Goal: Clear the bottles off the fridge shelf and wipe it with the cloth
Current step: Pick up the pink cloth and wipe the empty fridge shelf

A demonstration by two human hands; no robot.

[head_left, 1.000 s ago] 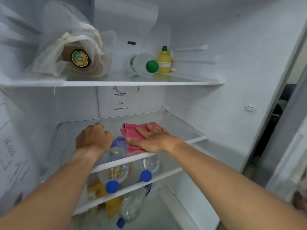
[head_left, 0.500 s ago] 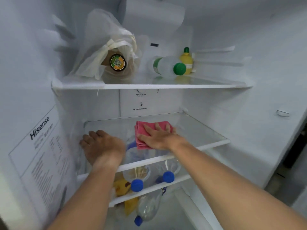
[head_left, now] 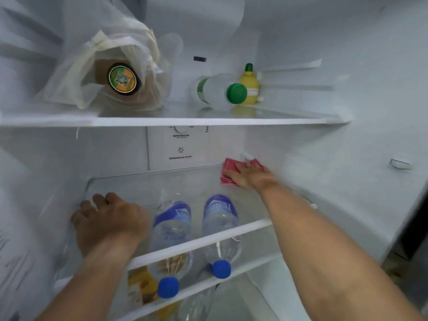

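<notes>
Pink cloth (head_left: 228, 171) is pressed flat under the right hand (head_left: 249, 176), fingers spread open on it, at the back right corner of the glass shelf (head_left: 129, 188). Left hand (head_left: 108, 220) is laid palm down on the shelf's left front, fingers loosely curled, nothing gripped. Two blue-capped bottles (head_left: 171, 230) (head_left: 220, 218) are seen through the glass, below and between the hands.

The cloth (head_left: 228, 172) is pressed under the right hand (head_left: 251, 176) at the back right corner of the glass shelf (head_left: 196, 245). The left hand (head_left: 108, 222) is laid on the shelf's left side. Two water bottles (head_left: 172, 242) are seen lying side by side beneath the shelf, caps forward.
</notes>
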